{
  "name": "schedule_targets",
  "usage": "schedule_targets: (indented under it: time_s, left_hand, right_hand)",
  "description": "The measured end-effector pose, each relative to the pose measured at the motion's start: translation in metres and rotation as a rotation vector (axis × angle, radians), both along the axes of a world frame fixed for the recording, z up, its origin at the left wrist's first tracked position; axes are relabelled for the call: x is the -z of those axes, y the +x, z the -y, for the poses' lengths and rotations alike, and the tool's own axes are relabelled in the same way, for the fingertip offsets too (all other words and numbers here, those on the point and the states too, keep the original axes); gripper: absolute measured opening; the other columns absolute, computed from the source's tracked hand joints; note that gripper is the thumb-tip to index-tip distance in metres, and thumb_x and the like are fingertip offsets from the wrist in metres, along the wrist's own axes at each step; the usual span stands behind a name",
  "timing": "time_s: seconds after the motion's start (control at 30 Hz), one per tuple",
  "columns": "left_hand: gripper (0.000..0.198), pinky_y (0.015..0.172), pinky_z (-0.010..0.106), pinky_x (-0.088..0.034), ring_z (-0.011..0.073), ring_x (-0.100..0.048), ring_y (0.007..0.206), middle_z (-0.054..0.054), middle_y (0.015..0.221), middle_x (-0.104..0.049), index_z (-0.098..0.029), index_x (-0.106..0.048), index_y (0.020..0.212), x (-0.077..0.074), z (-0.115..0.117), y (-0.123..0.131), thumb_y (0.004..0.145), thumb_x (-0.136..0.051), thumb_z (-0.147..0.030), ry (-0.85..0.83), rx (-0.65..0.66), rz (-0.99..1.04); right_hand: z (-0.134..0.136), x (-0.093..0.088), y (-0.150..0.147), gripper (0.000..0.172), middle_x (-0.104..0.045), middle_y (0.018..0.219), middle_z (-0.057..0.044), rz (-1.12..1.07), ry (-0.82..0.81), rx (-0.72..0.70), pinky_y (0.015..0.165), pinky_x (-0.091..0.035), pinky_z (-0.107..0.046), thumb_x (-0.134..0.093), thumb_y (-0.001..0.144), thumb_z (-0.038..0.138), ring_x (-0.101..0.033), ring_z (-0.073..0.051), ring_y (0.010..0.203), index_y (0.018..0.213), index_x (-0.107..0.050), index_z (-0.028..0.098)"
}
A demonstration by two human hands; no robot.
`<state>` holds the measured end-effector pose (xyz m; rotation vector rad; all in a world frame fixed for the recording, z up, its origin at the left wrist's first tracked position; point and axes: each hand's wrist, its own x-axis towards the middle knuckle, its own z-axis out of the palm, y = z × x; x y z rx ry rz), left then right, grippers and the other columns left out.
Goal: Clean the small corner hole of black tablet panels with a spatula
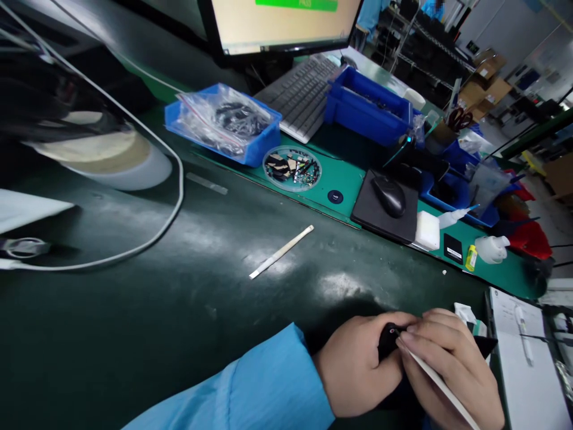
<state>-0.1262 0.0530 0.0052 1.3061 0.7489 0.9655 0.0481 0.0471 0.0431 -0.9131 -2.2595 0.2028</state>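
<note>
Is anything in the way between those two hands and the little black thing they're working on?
Nothing visible is: the left hand grips the small black object, and the white stick in the right hand runs right up to it, with nothing else between them.

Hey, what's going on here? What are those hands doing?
Someone in a blue sleeve is sitting at a green work mat. Their left hand grips a small black object, and their right hand holds a white stick up to it. A second white stick lies on the mat.
</note>
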Motion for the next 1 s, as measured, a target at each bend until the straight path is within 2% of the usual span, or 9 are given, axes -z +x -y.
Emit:
schedule_targets:
  time_s: [0.37,0.8,1.0]
  left_hand:
    - [0.045,0.1,0.031,-0.059,0.0221,-0.076,0.115,0.003,0.127,-0.078,-0.023,-0.07,0.132,0.0009,0.0023,-0.0003,0.09,-0.059,-0.013,0.044,-0.017,0.001]
    - [0.046,0.099,0.036,-0.06,0.0251,-0.077,0.112,0.003,0.124,-0.079,-0.024,-0.07,0.133,0.0012,0.0015,0.0,0.089,-0.059,-0.015,0.038,-0.018,-0.019]
    - [0.046,0.1,0.036,-0.06,0.0254,-0.076,0.114,0.003,0.126,-0.079,-0.024,-0.07,0.134,0.0006,0.0016,0.0001,0.091,-0.058,-0.015,0.051,-0.017,-0.009]
  right_hand:
    - [-0.002,-0.0002,0.0005,0.032,-0.068,0.106,-0.006,0.044,0.052,-0.024,0.087,-0.052,-0.044,-0.068,0.089,-0.006,-0.064,-0.02,0.1,0.114,-0.074,0.014]
    - [0.0009,0.0021,0.0076,0.037,-0.067,0.111,-0.009,0.061,0.034,-0.041,0.087,-0.05,-0.047,-0.071,0.087,-0.006,-0.063,-0.025,0.103,0.12,-0.074,0.012]
    - [0.0016,0.0039,0.0081,0.039,-0.068,0.108,-0.008,0.04,0.038,-0.016,0.086,-0.052,-0.047,-0.073,0.088,-0.003,-0.064,-0.025,0.101,0.122,-0.075,0.016]
